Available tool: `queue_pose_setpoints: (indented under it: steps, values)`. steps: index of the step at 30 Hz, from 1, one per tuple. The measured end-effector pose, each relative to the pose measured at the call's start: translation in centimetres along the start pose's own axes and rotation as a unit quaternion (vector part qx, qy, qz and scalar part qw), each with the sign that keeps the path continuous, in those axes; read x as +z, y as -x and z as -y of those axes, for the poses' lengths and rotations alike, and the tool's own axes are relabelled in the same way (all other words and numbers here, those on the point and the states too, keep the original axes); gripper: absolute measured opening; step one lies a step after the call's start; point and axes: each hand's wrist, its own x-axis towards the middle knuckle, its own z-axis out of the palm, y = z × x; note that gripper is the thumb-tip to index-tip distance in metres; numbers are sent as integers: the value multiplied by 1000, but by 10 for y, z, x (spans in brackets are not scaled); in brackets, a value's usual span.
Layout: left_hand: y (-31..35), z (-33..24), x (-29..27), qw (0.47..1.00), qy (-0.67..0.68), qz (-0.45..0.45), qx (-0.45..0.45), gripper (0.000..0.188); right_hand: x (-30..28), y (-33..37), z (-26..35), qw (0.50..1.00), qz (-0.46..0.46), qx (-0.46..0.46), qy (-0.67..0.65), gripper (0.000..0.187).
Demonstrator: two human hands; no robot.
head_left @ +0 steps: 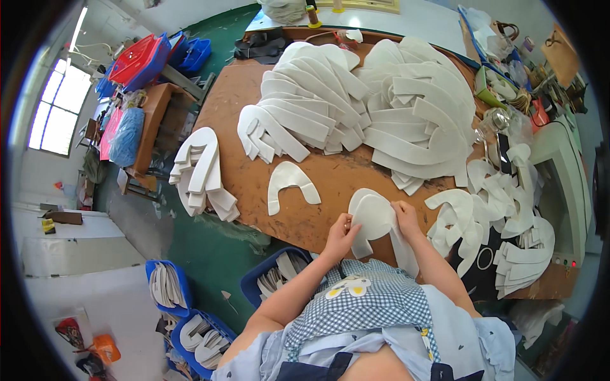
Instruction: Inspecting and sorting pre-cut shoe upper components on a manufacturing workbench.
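Note:
Close to the table's front edge, my left hand (342,237) pinches the left side of some stacked U-shaped white pads (372,214). My right hand (405,217) grips their right side near the top of the curve. At least two layers show, one slightly offset on the other, with their open ends toward me. A single U-shaped pad (291,181) lies by itself to the left of my hands. Right of my right hand is a loose pile of smaller curved white pieces (455,219).
Two big heaps of white pads, a left one (305,95) and a right one (419,108), cover the back of the brown table (235,171). A smaller stack (202,166) overhangs its left edge. Blue baskets (254,286) stand below; a pale machine (562,184) is at right.

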Motion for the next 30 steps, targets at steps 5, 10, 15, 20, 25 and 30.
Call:
queue_pose_setpoints:
  steps: [5, 10, 15, 20, 25, 30]
  values:
    - [-32, -74, -59, 979, 68, -170, 90, 18, 2, 1, -36, 999, 25, 15, 16, 17]
    - [-98, -126, -170, 931, 121, -294, 177, 17, 10, 4, -18, 990, 44, -17, 131, 13]
    - [-178, -137, -288, 909, 34, -366, 198, 26, 14, 10, -12, 981, 52, -19, 187, 22]
    - [-192, -43, -398, 745, -331, -576, 57, 60, 35, 7, 11, 974, 76, -45, 210, 24]
    - [-140, 31, -237, 831, -377, -398, -95, 64, 26, 11, -1, 951, 5, -42, 305, 29]
    - [-97, 52, -209, 818, -424, -382, -76, 49, 30, 6, 11, 960, 21, 26, 278, 31]
